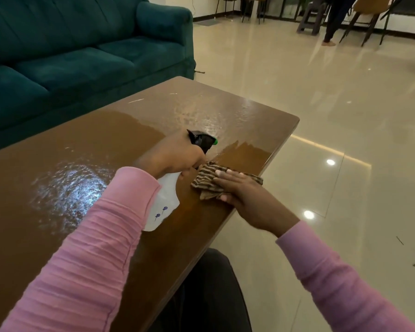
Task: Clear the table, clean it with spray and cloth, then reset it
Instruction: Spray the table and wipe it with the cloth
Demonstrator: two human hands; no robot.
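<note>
Two hands are over the brown table (82,144). The left hand (175,156) curls its fingers round the neck of a white spray bottle (165,202) with a black trigger head and green nozzle tip, while the right hand (244,195), fingers straight, presses a brown striped cloth (204,180) flat near the table's right edge. Wet glossy patches mark the tabletop, and the small blue marks printed on the bottle are too small to read.

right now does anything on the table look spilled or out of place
Only wetness: a glistening film on the far end of the table and a shiny patch by the left sleeve. Likely spray, not a spill: the left hand holds the spray bottle, the right hand presses the striped cloth.
</note>
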